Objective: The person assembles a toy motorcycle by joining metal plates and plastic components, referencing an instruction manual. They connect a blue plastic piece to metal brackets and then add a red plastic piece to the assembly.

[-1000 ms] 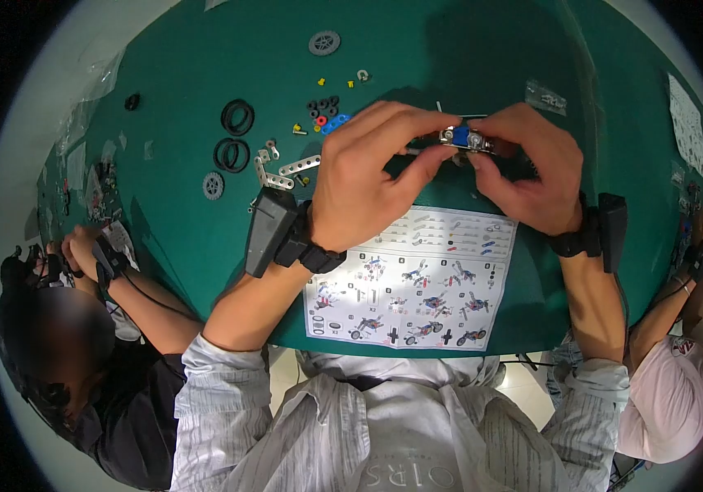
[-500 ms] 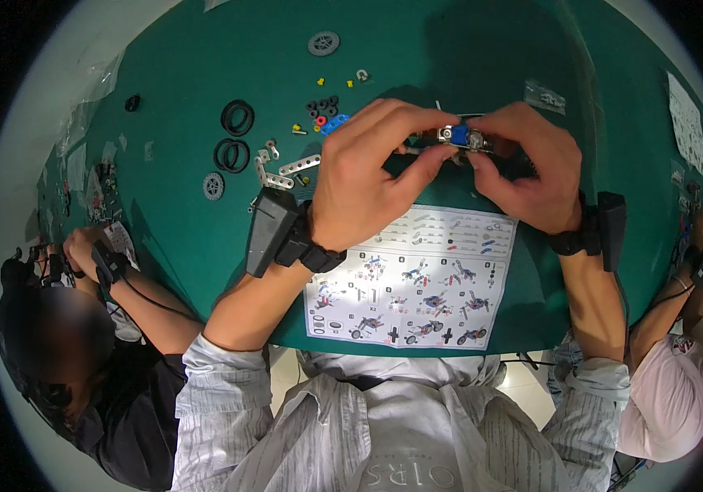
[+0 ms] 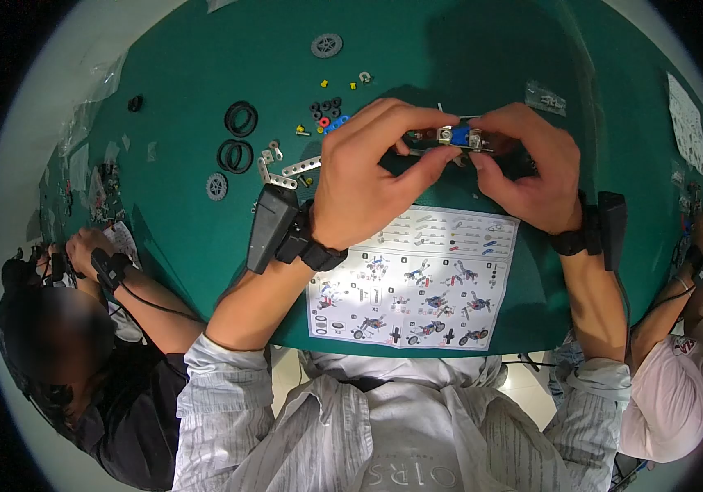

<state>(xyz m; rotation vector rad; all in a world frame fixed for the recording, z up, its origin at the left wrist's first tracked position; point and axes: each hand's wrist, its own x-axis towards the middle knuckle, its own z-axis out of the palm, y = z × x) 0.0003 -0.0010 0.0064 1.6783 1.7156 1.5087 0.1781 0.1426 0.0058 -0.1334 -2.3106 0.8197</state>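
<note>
Fingers and thumbs pinched, our left hand (image 3: 368, 172) and right hand (image 3: 533, 164) grip small blue-and-silver assembly (image 3: 460, 137) between them, over green table (image 3: 482, 49), beyond printed instruction sheet (image 3: 404, 283). Near our left hand: perforated metal strips (image 3: 301, 166), small black rings (image 3: 336, 102), blue part (image 3: 338, 123) partly hidden. Farther left, we see black tires (image 3: 227, 120) in two overlapping pairs, gray wheel (image 3: 217, 186) beside lower pair. Beyond our right hand, clear bag (image 3: 545, 97).
</note>
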